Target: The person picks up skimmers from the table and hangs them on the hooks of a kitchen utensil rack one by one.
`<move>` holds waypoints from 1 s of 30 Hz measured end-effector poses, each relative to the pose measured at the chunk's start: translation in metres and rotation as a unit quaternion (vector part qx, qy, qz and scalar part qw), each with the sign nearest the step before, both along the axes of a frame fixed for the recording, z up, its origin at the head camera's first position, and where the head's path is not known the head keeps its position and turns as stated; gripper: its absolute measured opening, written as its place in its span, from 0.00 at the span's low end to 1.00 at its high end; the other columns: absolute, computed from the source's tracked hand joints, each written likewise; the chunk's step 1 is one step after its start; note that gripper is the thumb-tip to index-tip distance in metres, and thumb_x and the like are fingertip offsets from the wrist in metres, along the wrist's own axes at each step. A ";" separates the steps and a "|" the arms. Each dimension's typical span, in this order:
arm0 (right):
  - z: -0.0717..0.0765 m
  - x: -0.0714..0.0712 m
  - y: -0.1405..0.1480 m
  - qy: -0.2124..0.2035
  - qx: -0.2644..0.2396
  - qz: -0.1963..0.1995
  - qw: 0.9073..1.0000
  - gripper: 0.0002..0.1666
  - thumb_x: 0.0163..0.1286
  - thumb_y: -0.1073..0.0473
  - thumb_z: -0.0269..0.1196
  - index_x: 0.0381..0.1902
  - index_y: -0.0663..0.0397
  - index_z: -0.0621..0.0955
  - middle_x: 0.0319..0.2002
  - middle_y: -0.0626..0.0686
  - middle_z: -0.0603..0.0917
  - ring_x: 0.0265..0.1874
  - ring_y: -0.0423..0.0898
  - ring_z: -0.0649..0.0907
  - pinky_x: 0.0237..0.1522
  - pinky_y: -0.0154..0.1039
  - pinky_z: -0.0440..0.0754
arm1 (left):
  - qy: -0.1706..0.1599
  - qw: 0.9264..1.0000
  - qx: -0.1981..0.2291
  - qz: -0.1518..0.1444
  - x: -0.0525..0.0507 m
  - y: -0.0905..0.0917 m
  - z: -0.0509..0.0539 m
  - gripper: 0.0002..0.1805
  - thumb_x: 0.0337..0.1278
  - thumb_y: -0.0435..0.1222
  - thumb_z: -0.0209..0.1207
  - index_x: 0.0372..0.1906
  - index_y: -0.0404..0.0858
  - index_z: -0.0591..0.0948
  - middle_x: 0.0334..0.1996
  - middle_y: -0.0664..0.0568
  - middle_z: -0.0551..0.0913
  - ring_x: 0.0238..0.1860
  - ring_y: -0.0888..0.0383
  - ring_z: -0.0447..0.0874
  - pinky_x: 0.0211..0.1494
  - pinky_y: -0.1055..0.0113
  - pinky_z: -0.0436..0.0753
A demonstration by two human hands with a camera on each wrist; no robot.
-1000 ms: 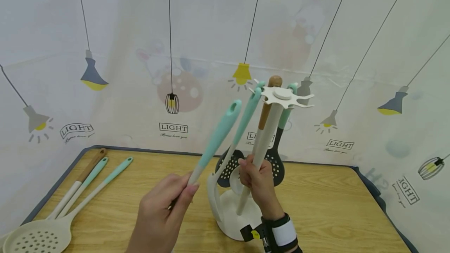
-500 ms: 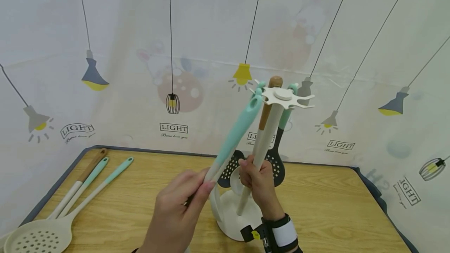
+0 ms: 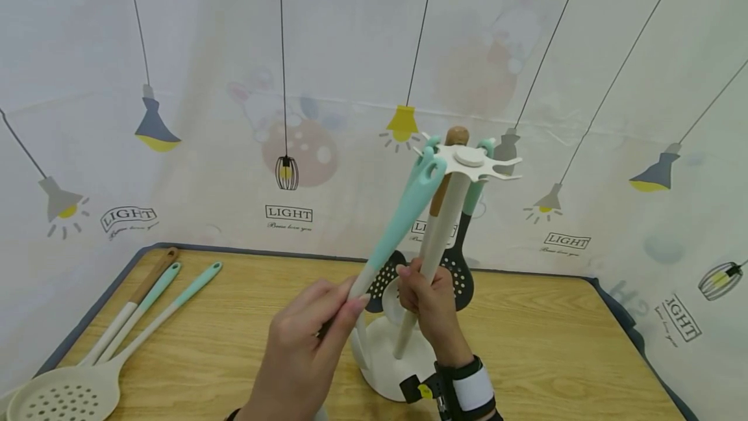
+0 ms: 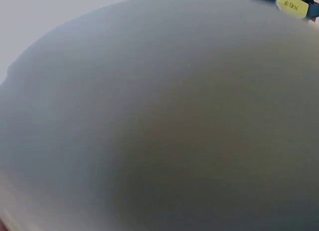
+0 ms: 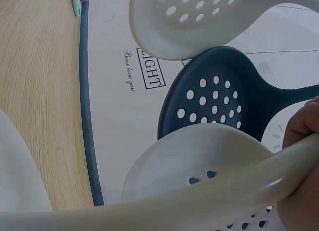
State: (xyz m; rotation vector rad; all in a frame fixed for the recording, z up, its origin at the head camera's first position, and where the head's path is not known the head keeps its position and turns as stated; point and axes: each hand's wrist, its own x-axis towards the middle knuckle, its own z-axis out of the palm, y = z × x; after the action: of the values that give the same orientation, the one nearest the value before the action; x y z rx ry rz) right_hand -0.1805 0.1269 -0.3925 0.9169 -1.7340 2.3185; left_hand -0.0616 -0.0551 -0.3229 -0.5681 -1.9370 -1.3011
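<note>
My left hand (image 3: pixel 310 349) pinches the pale shaft of a kitchen utensil with a mint-green handle (image 3: pixel 400 226). The holed end of this handle is up beside the hooks of a white utensil stand (image 3: pixel 470 158); whether it is on a hook I cannot tell. Its head is hidden in the head view. A blurred pale rounded surface (image 4: pixel 164 111) fills most of the left wrist view. My right hand (image 3: pixel 434 307) grips the stand's pole. Several utensils hang on the stand, among them a dark skimmer (image 5: pixel 214 96) and a pale holed utensil (image 5: pixel 189 151).
On the left of the wooden table (image 3: pixel 555 343) lie a cream skimmer (image 3: pixel 64 392) with a mint handle, another mint-handled utensil (image 3: pixel 140 297) and a brown-handled one (image 3: pixel 154 275). A patterned cloth (image 3: pixel 350 51) stands behind the table's dark edge.
My left hand has moved right and slightly down, bringing the utensil's handle end from left of the stand up to its hooks. The right hand stays on the pole.
</note>
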 end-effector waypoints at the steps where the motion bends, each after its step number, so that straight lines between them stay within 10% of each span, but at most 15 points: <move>1: 0.000 0.000 0.000 0.000 0.000 0.000 1.000 0.17 0.75 0.68 0.52 0.24 0.50 0.72 0.15 0.50 0.60 0.13 0.46 0.59 0.12 0.42 0.53 | -0.004 1.000 -0.001 0.000 0.000 0.000 0.000 0.15 0.65 0.27 0.62 0.54 0.38 0.86 0.30 0.59 0.79 0.26 0.72 0.69 0.23 0.82 0.70; 30: 0.001 0.002 0.000 -0.009 0.000 -0.008 1.000 0.18 0.76 0.68 0.51 0.24 0.47 0.74 0.15 0.50 0.61 0.14 0.46 0.61 0.14 0.42 0.55 | -0.033 0.999 0.017 -0.019 -0.015 0.010 -0.013 0.15 0.67 0.29 0.61 0.55 0.38 0.86 0.29 0.58 0.78 0.26 0.71 0.68 0.23 0.78 0.71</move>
State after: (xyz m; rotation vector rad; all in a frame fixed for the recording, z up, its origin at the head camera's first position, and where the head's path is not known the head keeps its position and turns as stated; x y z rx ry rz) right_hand -0.1784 0.1265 -0.3911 0.8813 -1.7411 2.3249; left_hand -0.0767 -0.0455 -0.3358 -0.5543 -1.9613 -1.3899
